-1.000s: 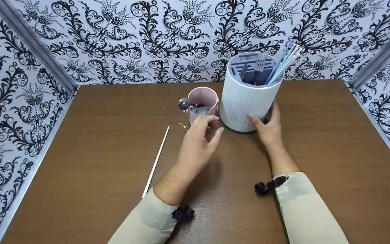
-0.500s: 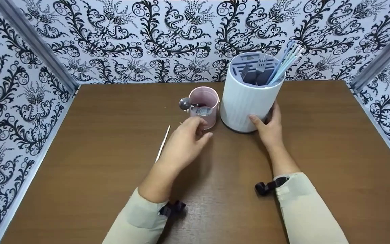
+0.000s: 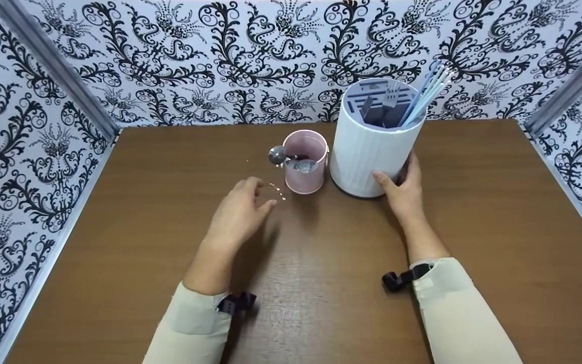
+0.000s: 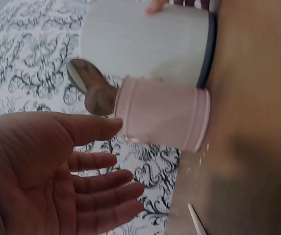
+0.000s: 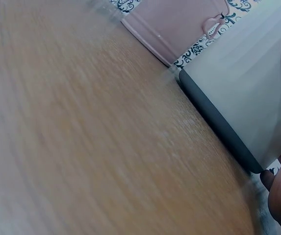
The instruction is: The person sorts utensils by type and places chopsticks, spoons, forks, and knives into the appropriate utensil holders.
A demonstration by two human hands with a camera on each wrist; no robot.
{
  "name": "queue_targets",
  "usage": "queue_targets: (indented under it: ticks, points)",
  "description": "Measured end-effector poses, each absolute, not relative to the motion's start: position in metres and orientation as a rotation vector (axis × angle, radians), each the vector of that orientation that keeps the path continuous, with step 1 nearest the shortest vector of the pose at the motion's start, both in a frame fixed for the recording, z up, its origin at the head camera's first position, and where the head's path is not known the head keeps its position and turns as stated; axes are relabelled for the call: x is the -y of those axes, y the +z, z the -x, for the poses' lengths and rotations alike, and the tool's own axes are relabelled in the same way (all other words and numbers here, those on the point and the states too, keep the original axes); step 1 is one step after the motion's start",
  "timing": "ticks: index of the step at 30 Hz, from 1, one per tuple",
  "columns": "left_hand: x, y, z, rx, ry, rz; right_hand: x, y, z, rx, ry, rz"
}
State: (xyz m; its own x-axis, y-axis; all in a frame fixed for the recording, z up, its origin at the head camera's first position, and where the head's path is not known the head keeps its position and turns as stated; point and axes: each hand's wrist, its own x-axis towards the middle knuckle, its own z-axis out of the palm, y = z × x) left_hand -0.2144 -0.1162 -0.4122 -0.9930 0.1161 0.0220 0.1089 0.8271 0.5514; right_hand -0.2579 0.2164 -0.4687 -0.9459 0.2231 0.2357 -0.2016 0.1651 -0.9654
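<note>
My left hand (image 3: 235, 215) hovers over the table left of the pink bucket (image 3: 305, 174), its fingers apart and loosely bent with nothing in them. In the left wrist view the tip of a thin white stick (image 4: 196, 220) lies on the table below the fingers; the left arm hides it in the head view. My right hand (image 3: 404, 194) holds the low right side of a white ribbed utensil holder (image 3: 367, 154), thumb in front and fingers behind. The holder stands upright with a fork (image 3: 390, 96), other dark cutlery and several pale blue sticks (image 3: 427, 96) in it.
A metal spoon (image 3: 277, 155) leans out over the bucket's left rim. Small white crumbs (image 3: 278, 191) lie on the brown table (image 3: 331, 283) between bucket and left hand. Patterned walls (image 3: 271, 60) enclose the back and sides.
My left hand has moved left and down, away from the front of the bucket, and now covers the white stick in the head view. The right hand and utensil holder have stayed put.
</note>
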Motion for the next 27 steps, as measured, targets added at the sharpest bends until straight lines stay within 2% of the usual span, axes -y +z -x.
queue_targets:
  ticks: [6,12,27]
  points:
    - [0.130,-0.420,0.222,-2.956,0.784,-0.071,-0.217,-0.472,0.259,2.127,1.831,0.027]
    - [0.141,-0.426,0.225,-2.917,0.749,-0.015,-0.226,-0.496,0.276,2.019,1.892,-0.041]
    - [0.153,-0.439,0.227,-2.863,0.562,-0.044,-0.229,-0.503,0.280,2.025,1.864,-0.061]
